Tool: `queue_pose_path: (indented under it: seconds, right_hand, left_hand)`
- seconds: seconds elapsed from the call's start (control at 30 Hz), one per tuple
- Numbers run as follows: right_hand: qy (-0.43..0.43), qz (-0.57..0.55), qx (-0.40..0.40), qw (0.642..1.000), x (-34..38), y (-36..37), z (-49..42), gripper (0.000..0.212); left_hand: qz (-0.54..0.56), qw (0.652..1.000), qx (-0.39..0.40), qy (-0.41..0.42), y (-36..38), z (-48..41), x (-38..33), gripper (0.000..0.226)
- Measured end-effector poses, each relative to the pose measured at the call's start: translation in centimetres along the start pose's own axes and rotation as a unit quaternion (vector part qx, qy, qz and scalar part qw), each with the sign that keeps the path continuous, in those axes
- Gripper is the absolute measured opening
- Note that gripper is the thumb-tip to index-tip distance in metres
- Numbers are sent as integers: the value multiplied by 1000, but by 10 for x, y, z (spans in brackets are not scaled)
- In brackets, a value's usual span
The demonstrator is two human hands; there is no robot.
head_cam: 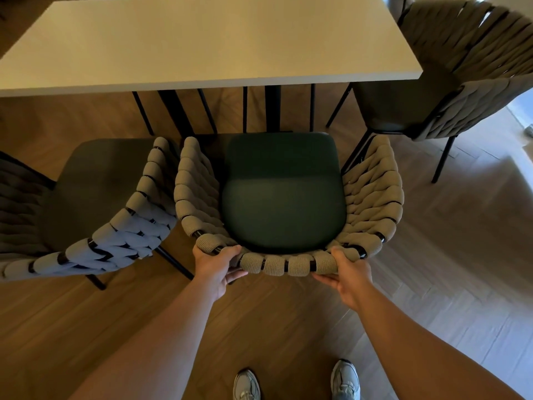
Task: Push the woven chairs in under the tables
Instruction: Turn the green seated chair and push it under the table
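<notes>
A woven chair (pixel 372 197) with a beige braided back and dark green seat stands in front of me, facing a white table (pixel 202 39). Its seat front lies just short of the table's near edge, not under it. My left hand (pixel 215 265) grips the top rail of the backrest at its left. My right hand (pixel 347 271) grips the same rail at its right. A second woven chair (pixel 121 226) stands close on the left, almost touching the first. A third woven chair (pixel 473 53) sits at the table's right end, partly tucked in.
Black table and chair legs (pixel 271 108) cluster under the tabletop ahead of the seat. The floor is wooden herringbone (pixel 447 255), brightly lit at the right. My two light sneakers (pixel 344 379) show at the bottom edge.
</notes>
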State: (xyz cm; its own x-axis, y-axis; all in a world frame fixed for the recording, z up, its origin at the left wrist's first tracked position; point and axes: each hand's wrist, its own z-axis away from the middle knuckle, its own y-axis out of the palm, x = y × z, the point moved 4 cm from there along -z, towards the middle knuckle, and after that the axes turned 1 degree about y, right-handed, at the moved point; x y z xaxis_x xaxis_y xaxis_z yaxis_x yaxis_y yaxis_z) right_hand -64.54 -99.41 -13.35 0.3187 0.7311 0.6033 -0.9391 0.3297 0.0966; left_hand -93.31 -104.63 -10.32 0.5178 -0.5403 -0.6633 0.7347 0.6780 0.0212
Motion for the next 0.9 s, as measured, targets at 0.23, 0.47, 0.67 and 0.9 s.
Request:
queue_pose_path:
  seconds: [0.23, 0.47, 0.67, 0.9]
  right_hand:
    - [-1, 16, -32, 999, 2, -3, -2, 25]
    - [-2, 23, -34, 999, 3, -1, 4, 27]
    - [3, 23, -53, 998, 3, -2, 4, 33]
    - [17, 26, -65, 997, 2, -8, 2, 35]
  left_hand:
    - [-5, 1000, -17, 12, 1, -2, 6, 77]
    - [-16, 1000, -12, 7, 2, -2, 0, 73]
    - [-21, 1000, -4, 4, 5, 0, 1, 71]
    - [-25, 1000, -1, 13, 8, 3, 5, 71]
